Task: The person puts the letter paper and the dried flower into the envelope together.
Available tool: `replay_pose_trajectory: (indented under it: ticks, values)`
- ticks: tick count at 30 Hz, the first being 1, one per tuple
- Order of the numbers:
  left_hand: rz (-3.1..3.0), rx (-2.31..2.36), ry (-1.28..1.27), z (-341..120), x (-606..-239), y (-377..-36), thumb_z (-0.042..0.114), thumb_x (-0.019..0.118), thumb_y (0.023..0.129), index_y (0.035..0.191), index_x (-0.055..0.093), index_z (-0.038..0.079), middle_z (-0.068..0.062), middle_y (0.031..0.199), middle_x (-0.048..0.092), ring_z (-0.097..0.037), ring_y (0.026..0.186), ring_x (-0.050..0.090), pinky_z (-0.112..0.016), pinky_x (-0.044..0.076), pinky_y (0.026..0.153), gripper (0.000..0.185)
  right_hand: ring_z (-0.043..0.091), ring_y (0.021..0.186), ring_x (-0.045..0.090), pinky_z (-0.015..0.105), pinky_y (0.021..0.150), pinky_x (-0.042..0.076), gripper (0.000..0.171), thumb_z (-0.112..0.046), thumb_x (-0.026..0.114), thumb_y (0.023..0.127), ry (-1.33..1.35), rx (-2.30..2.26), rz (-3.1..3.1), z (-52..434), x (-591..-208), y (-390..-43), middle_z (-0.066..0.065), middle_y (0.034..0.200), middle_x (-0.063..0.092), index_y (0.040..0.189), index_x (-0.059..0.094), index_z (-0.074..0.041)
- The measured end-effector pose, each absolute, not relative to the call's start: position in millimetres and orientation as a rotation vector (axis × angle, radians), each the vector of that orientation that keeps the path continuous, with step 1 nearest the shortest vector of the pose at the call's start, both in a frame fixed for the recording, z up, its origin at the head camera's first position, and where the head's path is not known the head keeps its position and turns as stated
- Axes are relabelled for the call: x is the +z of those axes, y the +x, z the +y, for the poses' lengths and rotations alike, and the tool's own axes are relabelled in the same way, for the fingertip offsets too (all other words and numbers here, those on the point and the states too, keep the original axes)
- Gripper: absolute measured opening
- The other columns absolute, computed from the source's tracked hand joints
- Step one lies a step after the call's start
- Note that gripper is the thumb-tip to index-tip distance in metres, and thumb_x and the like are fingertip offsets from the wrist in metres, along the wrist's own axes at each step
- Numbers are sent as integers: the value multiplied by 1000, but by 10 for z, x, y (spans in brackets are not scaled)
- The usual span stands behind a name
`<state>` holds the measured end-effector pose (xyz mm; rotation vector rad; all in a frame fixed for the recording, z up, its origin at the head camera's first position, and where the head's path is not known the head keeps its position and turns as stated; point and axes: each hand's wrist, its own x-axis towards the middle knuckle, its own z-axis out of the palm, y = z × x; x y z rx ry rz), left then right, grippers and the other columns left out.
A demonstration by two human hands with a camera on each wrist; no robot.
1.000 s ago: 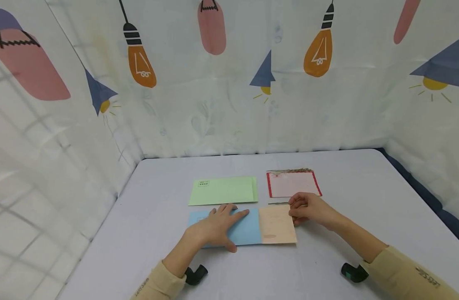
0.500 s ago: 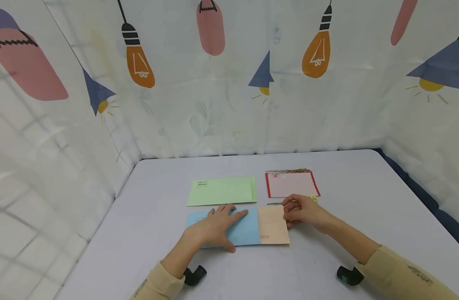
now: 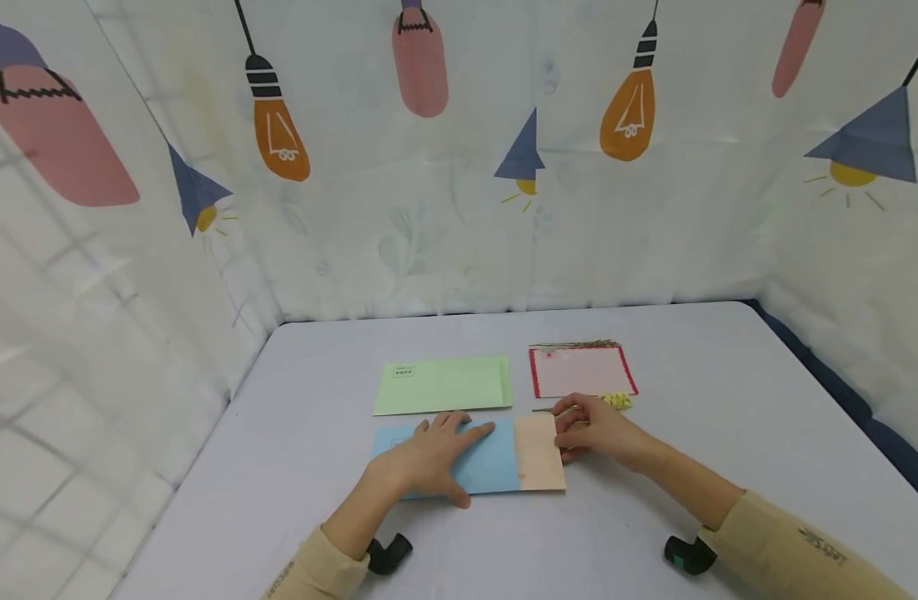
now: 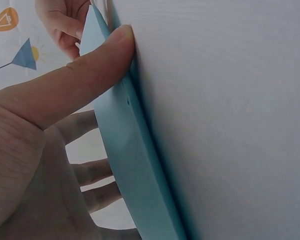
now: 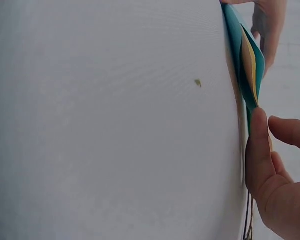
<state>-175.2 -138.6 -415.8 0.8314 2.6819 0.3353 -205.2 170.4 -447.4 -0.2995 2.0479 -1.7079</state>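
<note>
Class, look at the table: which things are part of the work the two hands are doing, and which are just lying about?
In use:
- blue envelope, pressed flat by the left hand
- peach card, partly inside that envelope, pinched by the right hand

Lying about:
- green envelope
- red-bordered card
- small yellow sprig beside the right hand

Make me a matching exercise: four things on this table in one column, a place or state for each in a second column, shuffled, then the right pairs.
Things
1. blue envelope
2. peach card
3. green envelope
4. red-bordered card

Places or states
A. lies untouched at the far right
B. pressed flat under the left hand
C. lies untouched, beyond the blue one
D. partly inside an envelope, held at its edge by the right hand

Pairs: 1-B, 2-D, 3-C, 4-A
</note>
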Motion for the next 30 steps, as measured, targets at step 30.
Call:
replay_pose_trajectory:
  ticks: [30]
  values:
    - [2685, 331, 834, -1395, -4206, -1780, 41, 92, 76, 161, 38, 26, -8, 155, 35, -31, 144, 30, -61, 26, 116, 101, 27, 95, 69, 41, 86, 59, 50, 1, 68, 93, -382, -1706, 1979, 1526, -4456, -2008, 20, 112, 63, 138, 49, 13]
